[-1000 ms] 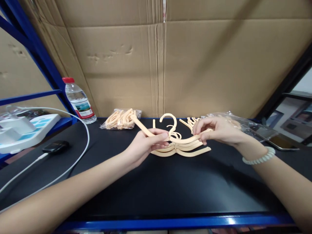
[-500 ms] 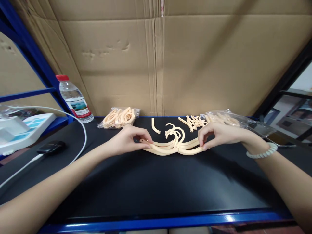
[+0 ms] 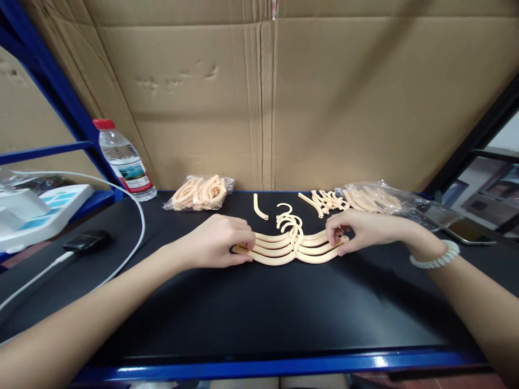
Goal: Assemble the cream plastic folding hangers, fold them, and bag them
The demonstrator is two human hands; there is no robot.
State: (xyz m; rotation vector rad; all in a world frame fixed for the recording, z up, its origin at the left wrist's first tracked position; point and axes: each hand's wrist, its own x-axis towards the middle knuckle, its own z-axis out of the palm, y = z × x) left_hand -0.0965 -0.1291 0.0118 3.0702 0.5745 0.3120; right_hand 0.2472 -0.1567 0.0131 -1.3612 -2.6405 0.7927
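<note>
Several cream plastic clothes hangers (image 3: 275, 261) lie nested in a row on the black table, their hooks (image 3: 292, 221) overlapping and pointing away from me. My left hand (image 3: 227, 241) is closed around the left ends of the hangers, thumb at the nearest one. At the opposite side, my right hand (image 3: 359, 229) pinches the right ends with bent fingers and thumb. The fingers hide most of the hanger tips. Beyond the hooks lies one loose cream hanger arm (image 3: 259, 207), touched by neither hand.
Loose cream hook pieces (image 3: 329, 201) are heaped at the back. Clear bags of cream parts stand left (image 3: 198, 193) and right (image 3: 371, 198). A water bottle (image 3: 128, 166), power strip (image 3: 51, 213), black adapter (image 3: 86, 241) and white cable are on the left, a phone (image 3: 460, 229) on the right.
The hangers, bunched closer together before, are now spread apart in a row. The nearest one has come slightly toward me, and both hands remain at the ends.
</note>
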